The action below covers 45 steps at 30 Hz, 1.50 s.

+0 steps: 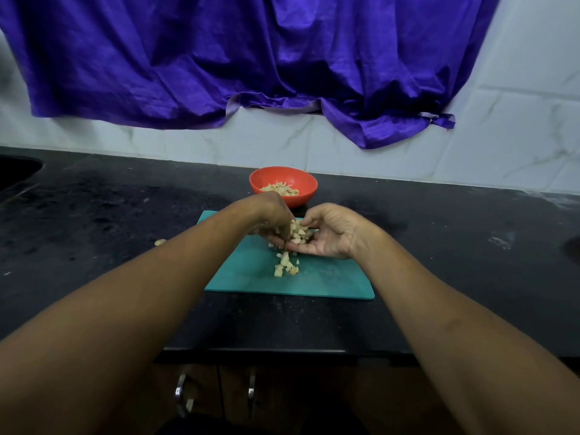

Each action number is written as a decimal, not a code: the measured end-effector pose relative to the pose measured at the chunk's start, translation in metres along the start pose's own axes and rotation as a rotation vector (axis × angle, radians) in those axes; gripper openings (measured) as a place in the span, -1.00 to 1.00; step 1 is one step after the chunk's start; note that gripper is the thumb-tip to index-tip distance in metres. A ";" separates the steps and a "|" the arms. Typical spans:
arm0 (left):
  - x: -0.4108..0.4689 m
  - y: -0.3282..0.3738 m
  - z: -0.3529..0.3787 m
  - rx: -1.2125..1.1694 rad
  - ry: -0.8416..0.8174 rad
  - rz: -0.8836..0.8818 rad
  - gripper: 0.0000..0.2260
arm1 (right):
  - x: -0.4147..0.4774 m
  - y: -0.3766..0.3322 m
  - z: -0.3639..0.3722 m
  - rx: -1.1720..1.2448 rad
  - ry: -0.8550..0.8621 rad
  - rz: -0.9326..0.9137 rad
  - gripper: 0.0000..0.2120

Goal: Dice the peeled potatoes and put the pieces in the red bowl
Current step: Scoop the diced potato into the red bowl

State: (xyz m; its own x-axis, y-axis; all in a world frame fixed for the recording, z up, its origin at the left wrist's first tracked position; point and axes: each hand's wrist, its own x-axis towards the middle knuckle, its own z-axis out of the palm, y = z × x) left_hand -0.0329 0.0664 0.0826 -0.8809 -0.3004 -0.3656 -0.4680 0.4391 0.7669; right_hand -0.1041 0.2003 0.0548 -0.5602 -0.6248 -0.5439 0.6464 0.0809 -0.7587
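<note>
A red bowl (303, 197) with diced potato inside stands on the black counter behind a teal cutting board (329, 277). Over the board's far half, my left hand (270, 218) and my right hand (329, 235) meet, cupped around a heap of potato dice (298, 233). The right palm faces up under the pieces, and the left fingers curl against them from the other side. A small pile of loose dice (286, 266) lies on the board just below the hands. No knife is in view.
One stray potato piece (160, 242) lies on the black counter (110, 230) left of the board. A sink edge (18, 171) shows at far left. Purple cloth (251, 58) hangs over the white tiled wall. Cabinet handles (182, 394) sit below the counter's front edge.
</note>
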 end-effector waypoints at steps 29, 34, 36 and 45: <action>-0.021 0.043 -0.010 0.098 -0.047 0.283 -0.67 | -0.002 0.014 0.029 0.895 0.036 -0.139 -0.54; -0.016 0.035 -0.017 0.088 -0.008 0.343 -0.75 | 0.003 0.017 0.029 0.951 0.079 -0.137 -0.59; -0.014 0.030 -0.019 0.094 0.007 0.350 -0.80 | 0.006 0.019 0.029 0.962 0.088 -0.133 -0.61; 0.003 -0.007 -0.037 -0.024 0.154 0.305 -0.91 | -0.004 0.011 0.024 0.924 0.130 -0.178 -0.63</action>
State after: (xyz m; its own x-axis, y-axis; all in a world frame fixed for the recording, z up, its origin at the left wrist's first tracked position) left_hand -0.0296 0.0314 0.0953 -0.9583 -0.2835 -0.0355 -0.1816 0.5085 0.8417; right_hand -0.0819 0.1848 0.0574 -0.7071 -0.4729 -0.5257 0.6689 -0.6884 -0.2805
